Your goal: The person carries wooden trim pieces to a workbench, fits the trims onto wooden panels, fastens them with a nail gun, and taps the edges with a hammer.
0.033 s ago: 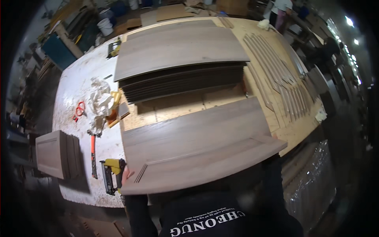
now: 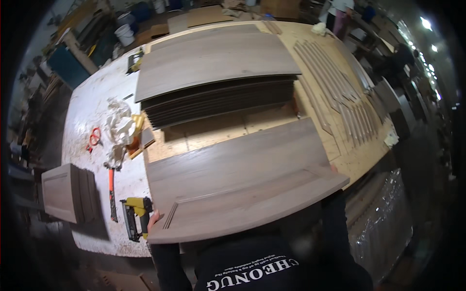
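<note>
A long grey-brown framed wooden panel [image 2: 257, 206], like a cabinet door, lies crosswise before my body at the table's near edge. My left hand [image 2: 153, 219] grips its left end, fingers over the edge. At the far right end, only fingertips of my right hand [image 2: 334, 169] show; the rest is hidden by the panel. Just beyond it, and partly covered by it, is a flat grey-brown board [image 2: 233, 151]. A yellow and black nail gun [image 2: 137, 213] sits on the table right beside my left hand.
Farther back stands a stack of dark-edged boards [image 2: 218, 56]. Thin wooden strips [image 2: 335, 82] lie to the right. On the left are a hammer [image 2: 112, 194], red-handled scissors [image 2: 94, 139], crumpled white cloth [image 2: 120, 128], small framed doors [image 2: 60, 191] and a second nail gun [image 2: 135, 62].
Fingertips of my right hand now show at the panel's right end, and more of my left hand is visible. The whole view has shifted slightly; the panel has barely moved.
</note>
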The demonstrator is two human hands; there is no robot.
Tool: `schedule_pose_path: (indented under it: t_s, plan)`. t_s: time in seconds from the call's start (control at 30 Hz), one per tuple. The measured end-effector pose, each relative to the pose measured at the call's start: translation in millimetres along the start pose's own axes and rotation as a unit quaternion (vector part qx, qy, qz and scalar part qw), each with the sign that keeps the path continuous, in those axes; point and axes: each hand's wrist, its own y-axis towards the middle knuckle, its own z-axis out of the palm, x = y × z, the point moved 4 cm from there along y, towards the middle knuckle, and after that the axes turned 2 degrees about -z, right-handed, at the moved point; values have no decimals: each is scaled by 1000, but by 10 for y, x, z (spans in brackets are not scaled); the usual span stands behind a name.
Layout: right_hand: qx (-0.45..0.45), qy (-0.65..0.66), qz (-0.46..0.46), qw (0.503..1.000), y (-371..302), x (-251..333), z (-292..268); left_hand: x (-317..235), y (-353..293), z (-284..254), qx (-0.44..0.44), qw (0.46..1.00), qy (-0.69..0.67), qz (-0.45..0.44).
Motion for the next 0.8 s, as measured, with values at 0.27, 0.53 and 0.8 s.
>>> schedule_pose_path:
  t_s: [0.27,0.53,0.8]
  plan:
    - [105,-430,66,894,-27,162,489,-631,-142,181,111,959,239,108]
    - [-171,-143,-360,906,250,-147,617,-711,73,232,-99,874,381,285]
    - [-128,-122,-375,910,76,32,1305,-749,221,374,-115,837,409,346]
